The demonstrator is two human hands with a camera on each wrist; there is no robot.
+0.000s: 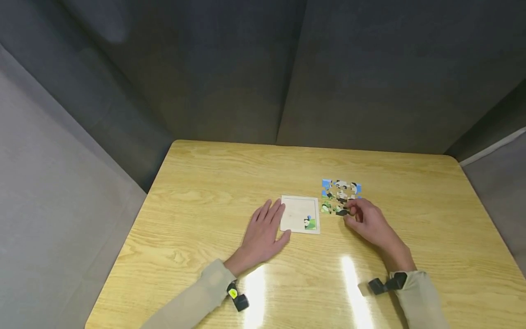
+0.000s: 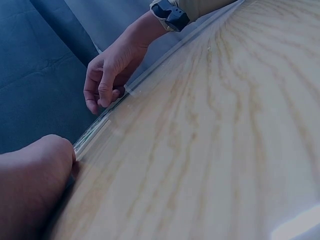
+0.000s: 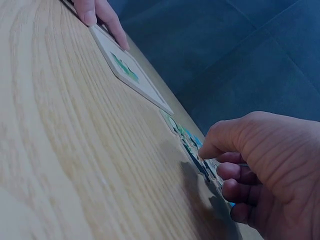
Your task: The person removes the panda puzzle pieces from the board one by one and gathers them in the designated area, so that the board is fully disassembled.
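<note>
The right hand (image 1: 367, 220), nearest the camera beside the left, is curling its fingers onto the near edge of the assembled puzzle pieces (image 1: 340, 196), pinching one piece at the lower corner. The left hand (image 1: 263, 233) is lying flat with fingers spread, bracing the left edge of the puzzle tray (image 1: 297, 212) on the surface (image 1: 205, 192). The tray is holding one piece (image 1: 310, 222) in its near right corner. Recommended: lifting a single piece cleanly, keeping the tray pinned, seating the tabs squarely
</note>
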